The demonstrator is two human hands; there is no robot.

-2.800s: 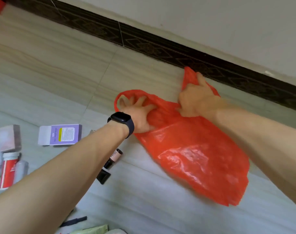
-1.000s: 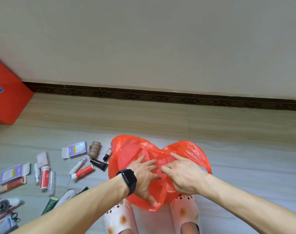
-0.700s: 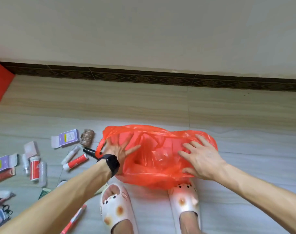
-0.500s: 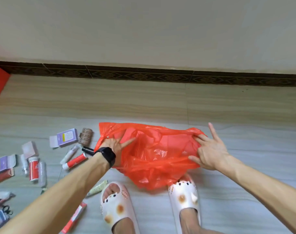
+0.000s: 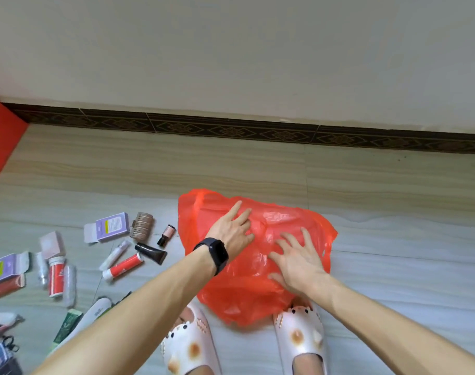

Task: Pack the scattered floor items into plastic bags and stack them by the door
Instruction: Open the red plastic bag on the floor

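A crumpled thin red plastic bag (image 5: 244,293) lies on the tiled floor (image 5: 393,266) just ahead of the white slippers (image 5: 189,345), well short of the floor's far edge at the dark skirting (image 5: 231,131). Both hands rest on top of it, the left hand (image 5: 232,234) towards its far left part and the right hand (image 5: 296,259) nearer the middle. The fingers (image 5: 236,212) of each are straight and spread, gripping nothing. The bag's mouth looks not yet opened. The scattered items, including a black squeeze tube (image 5: 152,253), a red-and-white tube (image 5: 125,267) and a purple carton (image 5: 113,225), lie off the bag's left side. The left hand is therefore nearer, and both tubes slant towards the bag.
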